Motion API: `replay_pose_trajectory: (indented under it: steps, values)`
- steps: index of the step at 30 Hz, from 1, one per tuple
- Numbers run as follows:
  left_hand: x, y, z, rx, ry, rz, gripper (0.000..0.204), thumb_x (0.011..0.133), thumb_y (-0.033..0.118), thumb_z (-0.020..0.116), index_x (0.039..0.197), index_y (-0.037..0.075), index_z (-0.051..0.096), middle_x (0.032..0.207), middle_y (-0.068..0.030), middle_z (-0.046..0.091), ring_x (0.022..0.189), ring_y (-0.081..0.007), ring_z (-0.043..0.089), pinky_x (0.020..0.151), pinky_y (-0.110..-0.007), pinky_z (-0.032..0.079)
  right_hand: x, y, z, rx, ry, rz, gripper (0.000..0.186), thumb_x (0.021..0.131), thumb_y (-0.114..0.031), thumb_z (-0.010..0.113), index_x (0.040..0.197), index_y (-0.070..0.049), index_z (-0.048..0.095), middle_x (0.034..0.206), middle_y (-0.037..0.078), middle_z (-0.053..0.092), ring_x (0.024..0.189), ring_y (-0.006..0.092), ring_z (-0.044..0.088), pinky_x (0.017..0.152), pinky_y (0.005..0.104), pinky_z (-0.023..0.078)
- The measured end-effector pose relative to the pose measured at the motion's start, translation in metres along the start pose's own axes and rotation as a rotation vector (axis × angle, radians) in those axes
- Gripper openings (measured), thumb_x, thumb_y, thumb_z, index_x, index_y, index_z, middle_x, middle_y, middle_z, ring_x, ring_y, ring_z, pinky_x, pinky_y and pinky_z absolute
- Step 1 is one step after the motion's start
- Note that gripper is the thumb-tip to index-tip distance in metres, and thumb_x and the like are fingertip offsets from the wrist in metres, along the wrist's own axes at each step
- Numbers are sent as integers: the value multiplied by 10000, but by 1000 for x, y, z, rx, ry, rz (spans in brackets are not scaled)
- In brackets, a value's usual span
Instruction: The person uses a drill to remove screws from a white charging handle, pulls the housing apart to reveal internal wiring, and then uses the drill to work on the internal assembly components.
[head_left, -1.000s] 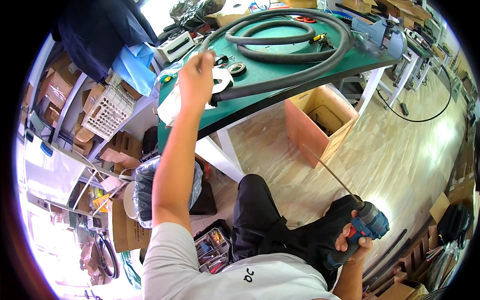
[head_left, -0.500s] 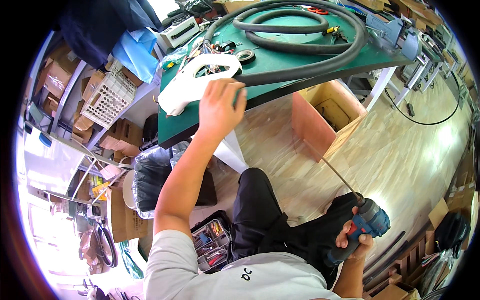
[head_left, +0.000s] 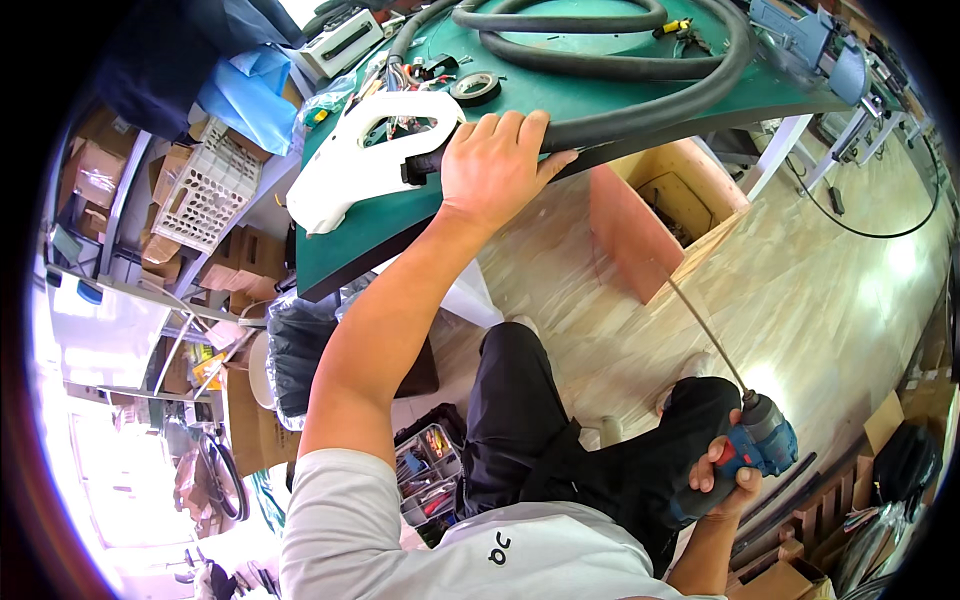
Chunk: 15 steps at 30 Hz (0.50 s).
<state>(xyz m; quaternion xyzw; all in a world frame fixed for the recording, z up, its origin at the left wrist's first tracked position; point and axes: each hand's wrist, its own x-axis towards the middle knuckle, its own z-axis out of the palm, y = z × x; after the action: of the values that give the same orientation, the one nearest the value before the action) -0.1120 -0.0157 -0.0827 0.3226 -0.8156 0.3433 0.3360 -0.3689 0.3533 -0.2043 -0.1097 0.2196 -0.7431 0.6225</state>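
My left hand (head_left: 494,170) is closed over a thick black cable (head_left: 640,122) at the table's near edge. Just left of it, the cable's end meets a white plastic handle housing (head_left: 335,172) with an oval grip opening, lying on the green tabletop. A black collar (head_left: 418,167) shows at that joint. Low on the right, my right hand (head_left: 716,478) grips a blue cordless drill (head_left: 762,437) by its handle. A long thin bit (head_left: 710,332) points up and left from the drill, away from the table.
A roll of black tape (head_left: 476,88) and loose wires (head_left: 405,75) lie beside the housing on the green table (head_left: 370,235). An open wooden box (head_left: 632,225) stands on the floor below. Left are shelves with a white crate (head_left: 205,190); a tool case (head_left: 428,470) sits by my leg.
My left hand has moved right, from the housing's end onto the cable, uncovering the black collar. The drill has shifted slightly right in my right hand, and the view has moved a little.
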Motion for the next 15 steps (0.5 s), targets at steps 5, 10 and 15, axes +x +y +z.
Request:
replay_pose_trajectory:
  steps: [5,10,15]
  values:
    - [0,1,0,-4,-1,0,431,734,438,757,966,99,628,713,-7,567,614,-187,559,548,-306,420,17,-4,-8,16,-9,0,819,689,-167,633,1418,33,317,908,215,637,528,268,626,522,406,551]
    - [-1,-2,-1,-44,25,-7,472,702,419,788,1006,90,638,822,-33,623,684,-203,587,616,-324,450,41,-9,-6,-3,-39,7,814,715,-163,634,1427,33,292,922,213,622,530,260,614,530,401,547]
    - [13,-41,-50,-228,9,-252,401,723,273,794,1038,83,633,1065,-95,634,981,-284,587,864,-393,453,47,-19,-10,-20,-144,45,817,735,-153,631,1447,8,267,946,200,608,527,253,603,538,405,542]
